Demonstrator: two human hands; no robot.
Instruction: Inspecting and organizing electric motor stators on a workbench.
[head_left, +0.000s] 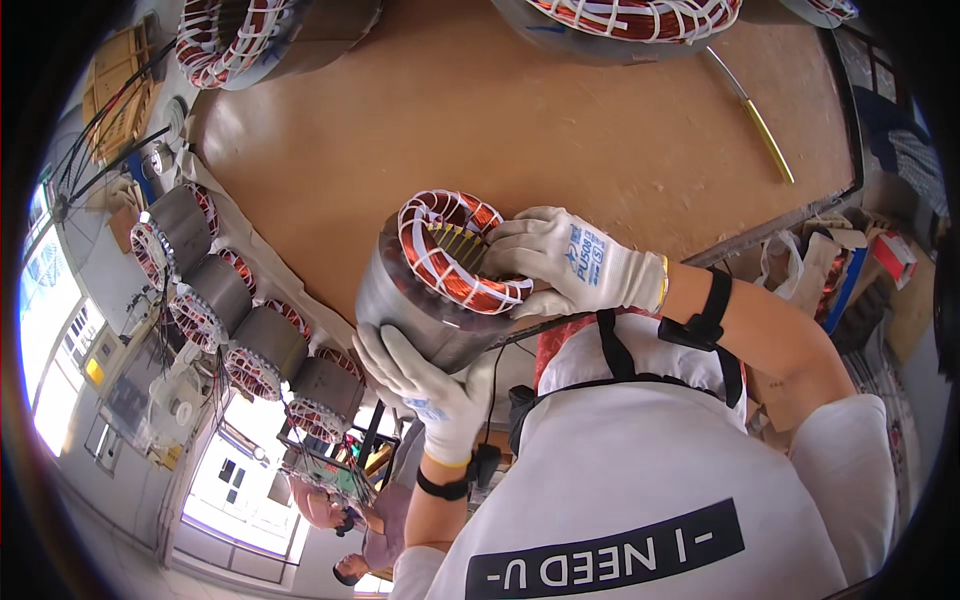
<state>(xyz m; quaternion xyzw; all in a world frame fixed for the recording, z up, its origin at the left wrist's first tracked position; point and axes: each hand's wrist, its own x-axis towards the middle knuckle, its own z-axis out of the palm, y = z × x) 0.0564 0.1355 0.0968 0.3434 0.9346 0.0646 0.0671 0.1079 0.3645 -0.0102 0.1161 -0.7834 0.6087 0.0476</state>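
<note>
In front of me on the brown tabletop stands a motor stator (pixel 433 316), a grey metal cylinder leaning slightly. Its upper end carries a ring of copper windings (pixel 470 287) laced with white cord, and yellowish strips line the bore. My right hand (pixel 560 258), in a white glove, grips the near right side of this ring. Its fingers curl over into the bore, where the tips are hidden, and the thumb rests outside. Lower down, my gloved left hand (pixel 425 385) lies against the cylinder's outer wall, fingers stretched out and thumb apart.
More stators (pixel 640 20) stand along the table's far side. A screwdriver-like tool with a yellow handle (pixel 768 142) lies at the far right. Several wound stators (pixel 268 350) line the left side. Two people (pixel 375 545) are in the background, lower left. Cartons (pixel 775 395) sit at right.
</note>
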